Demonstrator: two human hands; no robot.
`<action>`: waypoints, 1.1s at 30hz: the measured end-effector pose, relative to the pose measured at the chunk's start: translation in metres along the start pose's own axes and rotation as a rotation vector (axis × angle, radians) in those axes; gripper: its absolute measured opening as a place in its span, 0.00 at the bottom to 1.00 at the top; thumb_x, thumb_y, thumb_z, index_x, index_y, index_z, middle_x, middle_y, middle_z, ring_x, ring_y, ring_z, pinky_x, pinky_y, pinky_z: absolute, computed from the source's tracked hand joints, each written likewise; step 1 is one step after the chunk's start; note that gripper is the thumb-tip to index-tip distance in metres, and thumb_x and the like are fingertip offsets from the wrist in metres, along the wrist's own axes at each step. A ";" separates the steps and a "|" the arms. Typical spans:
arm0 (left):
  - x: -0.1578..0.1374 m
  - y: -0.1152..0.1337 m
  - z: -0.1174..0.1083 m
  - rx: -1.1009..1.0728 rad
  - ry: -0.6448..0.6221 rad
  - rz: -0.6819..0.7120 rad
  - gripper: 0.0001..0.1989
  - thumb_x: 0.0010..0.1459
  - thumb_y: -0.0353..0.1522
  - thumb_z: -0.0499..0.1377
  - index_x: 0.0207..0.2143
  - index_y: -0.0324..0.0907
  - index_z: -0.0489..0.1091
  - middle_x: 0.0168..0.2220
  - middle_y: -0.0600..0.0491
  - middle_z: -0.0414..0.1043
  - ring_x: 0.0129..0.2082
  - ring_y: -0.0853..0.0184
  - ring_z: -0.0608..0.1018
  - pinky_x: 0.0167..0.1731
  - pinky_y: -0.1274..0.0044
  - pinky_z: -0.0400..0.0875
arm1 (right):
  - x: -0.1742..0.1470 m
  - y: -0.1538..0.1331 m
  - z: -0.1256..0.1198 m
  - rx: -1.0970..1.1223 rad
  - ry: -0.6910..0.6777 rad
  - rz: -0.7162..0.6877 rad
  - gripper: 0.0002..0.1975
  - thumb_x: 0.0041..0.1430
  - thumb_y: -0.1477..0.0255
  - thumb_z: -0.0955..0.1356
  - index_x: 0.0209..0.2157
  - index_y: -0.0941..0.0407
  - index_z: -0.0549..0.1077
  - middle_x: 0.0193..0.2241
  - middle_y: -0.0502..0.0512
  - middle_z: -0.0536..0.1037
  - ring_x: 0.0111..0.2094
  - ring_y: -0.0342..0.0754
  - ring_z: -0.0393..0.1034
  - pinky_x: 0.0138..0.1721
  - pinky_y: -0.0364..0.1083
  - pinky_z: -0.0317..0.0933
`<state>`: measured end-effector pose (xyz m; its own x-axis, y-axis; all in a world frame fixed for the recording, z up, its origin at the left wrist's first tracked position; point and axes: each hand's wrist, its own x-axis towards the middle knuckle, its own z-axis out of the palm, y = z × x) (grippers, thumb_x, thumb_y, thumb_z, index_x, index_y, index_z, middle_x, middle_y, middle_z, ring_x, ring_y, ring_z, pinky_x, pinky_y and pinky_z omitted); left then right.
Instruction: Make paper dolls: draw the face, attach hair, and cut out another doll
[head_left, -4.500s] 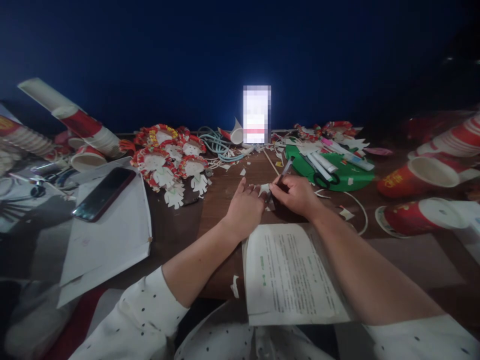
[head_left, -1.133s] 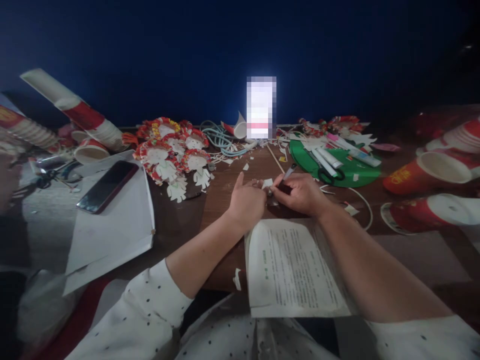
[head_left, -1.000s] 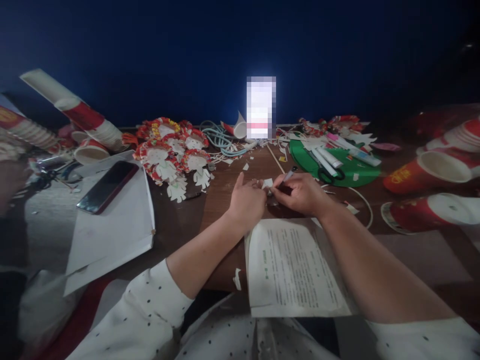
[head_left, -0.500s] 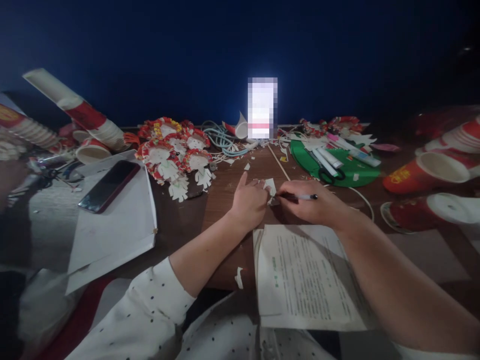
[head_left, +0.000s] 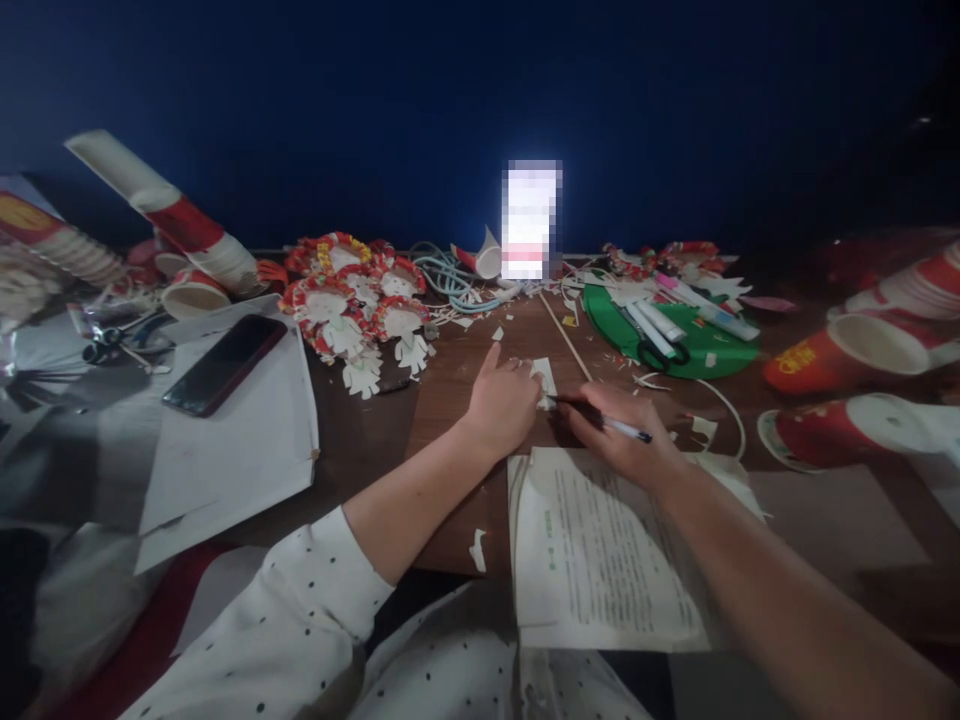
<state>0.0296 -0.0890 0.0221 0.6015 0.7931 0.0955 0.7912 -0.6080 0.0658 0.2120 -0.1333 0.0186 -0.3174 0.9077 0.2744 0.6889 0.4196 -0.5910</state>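
Note:
My left hand (head_left: 502, 405) lies on the brown table, one digit stretched away from me and the other fingers bent onto a small white paper piece (head_left: 545, 378), holding it down. My right hand (head_left: 619, 425) is closed around a pen (head_left: 626, 430) with a dark end. Its tip is at the lower edge of the paper piece; whether it touches is too small to tell. Just below the hands lies a printed sheet (head_left: 592, 560), partly under my right forearm.
Paper figures with red frills (head_left: 352, 290) lie at back left, near a black phone (head_left: 225, 362) on white sheets. A lit, blurred screen (head_left: 531, 215) stands behind. Scissors (head_left: 664, 350) and tubes rest on a green disc (head_left: 712, 350). Red paper cups (head_left: 802, 365) lie right; scraps are scattered about.
My right hand has shifted slightly toward me, and the pen's back end has swung down to the right. My left hand stays on the paper piece. The whole view has shifted a little.

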 end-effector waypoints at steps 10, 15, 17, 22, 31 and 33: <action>0.000 0.000 -0.002 0.008 -0.004 0.008 0.15 0.65 0.30 0.49 0.45 0.39 0.75 0.50 0.46 0.76 0.51 0.61 0.75 0.64 0.58 0.52 | -0.001 0.002 0.001 -0.017 0.024 -0.004 0.09 0.64 0.68 0.65 0.38 0.55 0.77 0.31 0.53 0.79 0.32 0.47 0.73 0.34 0.44 0.62; 0.000 0.001 -0.001 0.011 -0.003 0.006 0.15 0.65 0.29 0.49 0.46 0.39 0.75 0.49 0.46 0.76 0.51 0.62 0.75 0.64 0.58 0.52 | -0.001 -0.001 -0.001 -0.037 0.022 0.003 0.09 0.63 0.68 0.65 0.36 0.55 0.77 0.29 0.53 0.79 0.31 0.47 0.73 0.33 0.44 0.61; 0.000 0.001 -0.001 0.016 -0.006 0.009 0.15 0.66 0.29 0.49 0.46 0.39 0.75 0.50 0.46 0.76 0.51 0.62 0.75 0.64 0.58 0.52 | -0.001 -0.002 -0.001 -0.034 0.021 -0.001 0.08 0.63 0.69 0.65 0.36 0.55 0.77 0.29 0.53 0.79 0.31 0.47 0.73 0.33 0.44 0.61; 0.000 0.000 -0.001 0.000 -0.006 0.005 0.16 0.66 0.30 0.49 0.46 0.39 0.75 0.49 0.47 0.76 0.52 0.61 0.75 0.65 0.58 0.52 | -0.002 -0.001 -0.001 -0.031 0.016 0.019 0.09 0.63 0.68 0.65 0.36 0.56 0.77 0.30 0.53 0.79 0.32 0.47 0.73 0.34 0.44 0.61; 0.000 0.000 0.000 -0.001 0.013 0.009 0.15 0.65 0.30 0.49 0.44 0.39 0.75 0.48 0.46 0.77 0.50 0.61 0.76 0.65 0.59 0.51 | -0.004 0.002 0.002 -0.087 0.028 0.039 0.09 0.62 0.67 0.65 0.36 0.55 0.77 0.30 0.54 0.80 0.32 0.47 0.74 0.34 0.44 0.61; 0.000 0.000 -0.001 -0.003 0.001 0.010 0.15 0.65 0.29 0.49 0.43 0.39 0.75 0.48 0.46 0.77 0.51 0.61 0.76 0.65 0.58 0.51 | -0.003 0.001 0.002 -0.098 0.051 0.032 0.09 0.62 0.67 0.65 0.34 0.55 0.76 0.30 0.54 0.80 0.32 0.48 0.74 0.34 0.44 0.62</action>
<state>0.0296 -0.0896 0.0235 0.6091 0.7871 0.0972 0.7849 -0.6158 0.0682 0.2129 -0.1355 0.0156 -0.2622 0.9184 0.2962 0.7597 0.3857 -0.5235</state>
